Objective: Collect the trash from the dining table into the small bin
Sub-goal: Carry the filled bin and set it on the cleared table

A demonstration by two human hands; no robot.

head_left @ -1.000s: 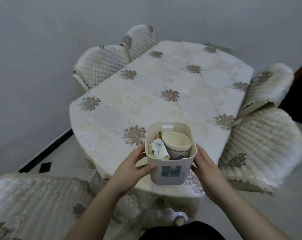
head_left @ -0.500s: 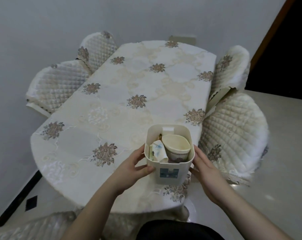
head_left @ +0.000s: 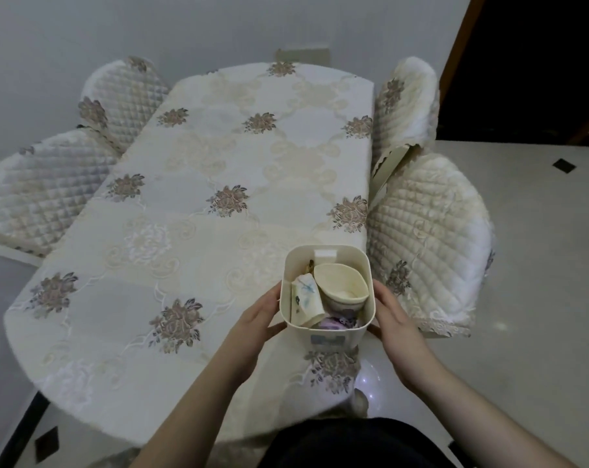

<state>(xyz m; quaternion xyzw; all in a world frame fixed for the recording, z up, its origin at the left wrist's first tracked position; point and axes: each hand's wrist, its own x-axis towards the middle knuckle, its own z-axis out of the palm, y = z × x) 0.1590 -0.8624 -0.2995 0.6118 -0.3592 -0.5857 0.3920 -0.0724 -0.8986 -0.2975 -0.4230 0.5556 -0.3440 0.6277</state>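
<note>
A small cream bin [head_left: 327, 339] stands near the front right corner of the dining table [head_left: 192, 204]. Inside it lie a crushed paper cup [head_left: 341, 289], a folded white carton with blue marks [head_left: 306, 299] and a purple wrapper [head_left: 337, 322]. My left hand [head_left: 256, 320] presses the bin's left wall, thumb toward its front. My right hand [head_left: 392, 319] cups the right wall. Both hands grip the bin between them.
A cream floral tablecloth covers the table. Quilted chairs stand at the left [head_left: 36, 194], back left [head_left: 124, 96], right [head_left: 428, 238] and back right [head_left: 404, 103]. A dark doorway [head_left: 536, 62] opens at the far right. Tiled floor [head_left: 539, 265] lies to the right.
The view has swung, so the table now appears more to the left and straighter. The bin stays between my two hands near the table's front right corner, seen more from above.
</note>
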